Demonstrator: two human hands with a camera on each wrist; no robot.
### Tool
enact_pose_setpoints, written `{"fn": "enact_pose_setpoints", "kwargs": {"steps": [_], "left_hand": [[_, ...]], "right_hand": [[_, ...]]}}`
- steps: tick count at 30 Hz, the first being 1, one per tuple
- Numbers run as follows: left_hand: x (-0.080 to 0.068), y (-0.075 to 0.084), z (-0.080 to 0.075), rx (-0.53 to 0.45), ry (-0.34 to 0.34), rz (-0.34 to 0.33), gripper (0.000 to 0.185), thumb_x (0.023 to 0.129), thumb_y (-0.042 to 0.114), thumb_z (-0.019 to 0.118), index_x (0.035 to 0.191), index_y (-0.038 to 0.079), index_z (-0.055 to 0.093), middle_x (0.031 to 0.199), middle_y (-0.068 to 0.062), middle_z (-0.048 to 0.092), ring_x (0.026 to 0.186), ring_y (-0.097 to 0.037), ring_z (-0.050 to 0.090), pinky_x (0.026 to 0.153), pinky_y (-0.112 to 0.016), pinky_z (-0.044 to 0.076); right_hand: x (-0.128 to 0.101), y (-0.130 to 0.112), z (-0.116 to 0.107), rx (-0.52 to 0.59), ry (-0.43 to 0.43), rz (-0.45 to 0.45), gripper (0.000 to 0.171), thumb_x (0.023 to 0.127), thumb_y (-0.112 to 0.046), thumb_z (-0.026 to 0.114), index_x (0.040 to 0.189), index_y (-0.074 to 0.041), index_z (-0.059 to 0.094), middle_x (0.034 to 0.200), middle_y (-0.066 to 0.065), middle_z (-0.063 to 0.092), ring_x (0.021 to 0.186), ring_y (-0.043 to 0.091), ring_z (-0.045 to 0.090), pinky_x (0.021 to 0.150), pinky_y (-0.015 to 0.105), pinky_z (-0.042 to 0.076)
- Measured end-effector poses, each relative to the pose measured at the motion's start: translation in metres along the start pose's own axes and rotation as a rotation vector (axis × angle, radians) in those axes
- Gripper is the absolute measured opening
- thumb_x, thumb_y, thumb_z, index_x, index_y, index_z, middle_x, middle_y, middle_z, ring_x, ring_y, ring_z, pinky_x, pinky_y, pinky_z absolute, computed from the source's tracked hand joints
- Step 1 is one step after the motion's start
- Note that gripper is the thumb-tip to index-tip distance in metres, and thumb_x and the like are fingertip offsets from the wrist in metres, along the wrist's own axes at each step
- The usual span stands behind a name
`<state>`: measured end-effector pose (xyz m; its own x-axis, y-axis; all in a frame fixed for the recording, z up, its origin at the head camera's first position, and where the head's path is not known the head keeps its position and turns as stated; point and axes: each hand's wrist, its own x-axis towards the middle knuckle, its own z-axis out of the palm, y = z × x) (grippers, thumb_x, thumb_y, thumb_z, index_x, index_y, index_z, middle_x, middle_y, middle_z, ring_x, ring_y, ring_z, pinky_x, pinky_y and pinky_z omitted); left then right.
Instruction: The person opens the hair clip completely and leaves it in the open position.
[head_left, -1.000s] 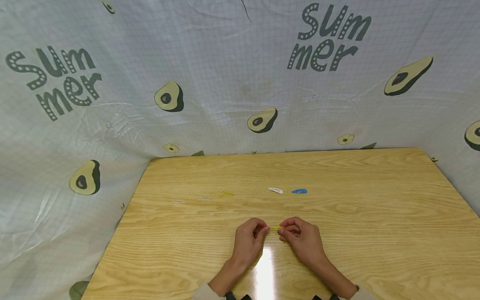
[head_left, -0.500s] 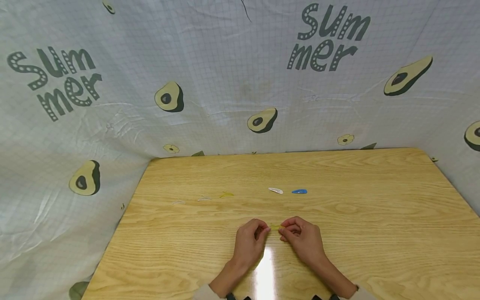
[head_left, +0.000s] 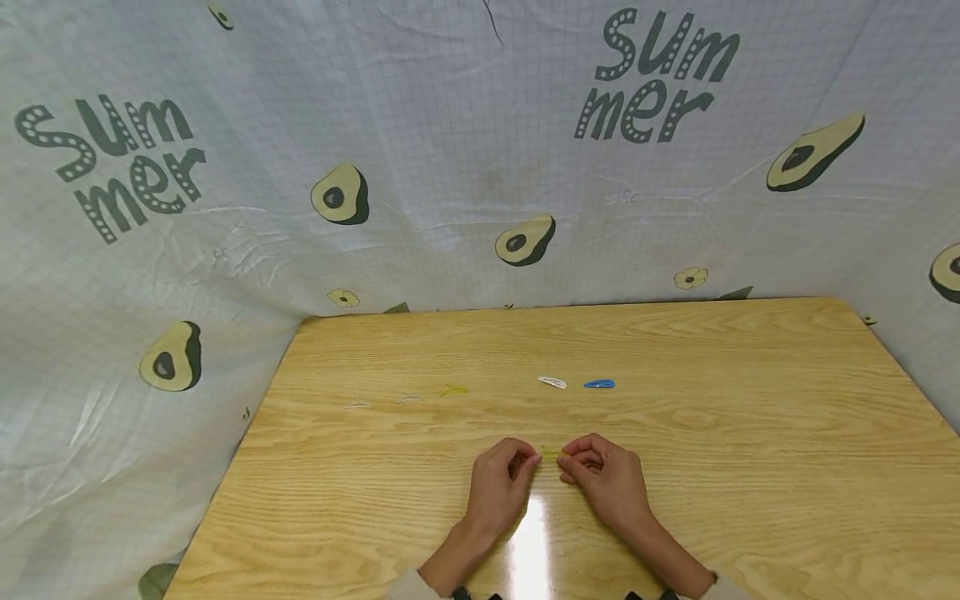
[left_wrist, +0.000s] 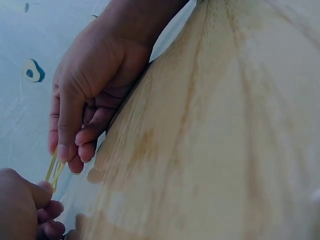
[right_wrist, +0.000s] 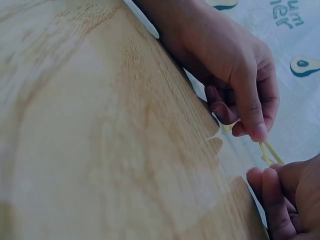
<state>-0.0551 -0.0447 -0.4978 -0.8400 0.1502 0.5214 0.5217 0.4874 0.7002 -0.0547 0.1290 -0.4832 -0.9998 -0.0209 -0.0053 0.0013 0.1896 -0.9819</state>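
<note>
Low over the near middle of the wooden table [head_left: 750,433], my two hands meet fingertip to fingertip. Between them is a thin yellow hair clip [head_left: 551,453]. My left hand [head_left: 498,483] pinches its left end and my right hand [head_left: 607,479] pinches its right end, the other fingers of both curled in. In the left wrist view the yellow clip [left_wrist: 54,167] shows as two slim prongs between the fingertips. The right wrist view shows the same clip [right_wrist: 270,152] just above the wood.
Further back on the table lie a white clip [head_left: 551,382] and a blue clip [head_left: 598,383]. To their left are a yellowish piece [head_left: 453,389] and two pale ones [head_left: 407,397] [head_left: 356,406]. A printed cloth backdrop [head_left: 450,150] rises behind and beside the table.
</note>
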Motion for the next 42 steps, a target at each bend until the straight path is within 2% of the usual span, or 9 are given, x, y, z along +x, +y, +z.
{"fn": "enact_pose_setpoints", "kwargs": {"steps": [8,10,15,20,23,33,42], "left_hand": [[-0.001,0.000,-0.001,-0.058,-0.024,-0.088,0.008,0.086,0.003,0.071,0.088,0.006,0.063,0.072,0.005,0.058,0.058,-0.001,0.046,0.049,-0.016,0.041],[-0.001,-0.001,-0.001,-0.068,-0.022,-0.093,0.007,0.086,0.003,0.070,0.090,0.005,0.064,0.072,0.004,0.058,0.058,-0.002,0.046,0.049,-0.016,0.041],[0.003,0.000,-0.004,-0.049,0.005,-0.045,0.004,0.088,0.006,0.068,0.087,0.007,0.065,0.074,0.004,0.059,0.058,-0.003,0.048,0.050,-0.015,0.040],[0.009,-0.002,-0.010,0.016,0.033,-0.001,0.007,0.091,0.010,0.067,0.086,0.006,0.065,0.075,0.002,0.061,0.060,-0.003,0.051,0.052,-0.014,0.042],[0.012,-0.005,-0.013,0.049,0.049,0.011,0.005,0.089,0.008,0.069,0.085,0.006,0.065,0.074,0.002,0.062,0.061,-0.003,0.052,0.052,-0.015,0.043],[0.024,-0.012,-0.020,0.122,0.111,0.074,0.005,0.088,0.007,0.069,0.084,0.006,0.066,0.074,0.000,0.062,0.058,-0.006,0.052,0.052,-0.014,0.042],[0.033,-0.018,-0.026,0.178,0.152,0.048,0.006,0.089,0.011,0.069,0.084,0.008,0.068,0.074,0.001,0.061,0.057,-0.008,0.050,0.051,-0.016,0.041]], "right_hand": [[-0.002,0.002,0.001,-0.028,0.022,-0.066,0.009,0.082,-0.005,0.075,0.086,-0.007,0.067,0.070,0.002,0.069,0.061,0.017,0.068,0.057,0.028,0.054],[-0.002,0.002,0.001,-0.027,0.027,-0.083,0.009,0.082,-0.005,0.075,0.086,-0.008,0.067,0.070,0.001,0.069,0.061,0.017,0.068,0.058,0.028,0.054],[-0.001,0.000,0.004,-0.010,0.031,-0.157,0.010,0.082,-0.002,0.074,0.087,-0.008,0.066,0.071,0.003,0.069,0.062,0.018,0.068,0.057,0.028,0.055],[0.005,-0.001,0.009,-0.044,0.039,-0.240,0.009,0.084,-0.008,0.074,0.088,-0.009,0.066,0.072,0.002,0.069,0.062,0.016,0.068,0.057,0.026,0.054],[0.010,-0.002,0.013,-0.066,0.048,-0.268,0.009,0.084,-0.010,0.073,0.089,-0.010,0.066,0.073,0.001,0.069,0.063,0.016,0.068,0.058,0.023,0.053],[0.021,-0.010,0.023,-0.066,0.048,-0.288,0.007,0.088,-0.010,0.069,0.094,-0.008,0.067,0.080,0.004,0.069,0.070,0.018,0.068,0.061,0.025,0.054],[0.033,-0.015,0.030,-0.098,0.043,-0.302,0.007,0.089,-0.008,0.068,0.095,-0.007,0.066,0.080,0.006,0.070,0.070,0.018,0.069,0.060,0.025,0.053]]}}
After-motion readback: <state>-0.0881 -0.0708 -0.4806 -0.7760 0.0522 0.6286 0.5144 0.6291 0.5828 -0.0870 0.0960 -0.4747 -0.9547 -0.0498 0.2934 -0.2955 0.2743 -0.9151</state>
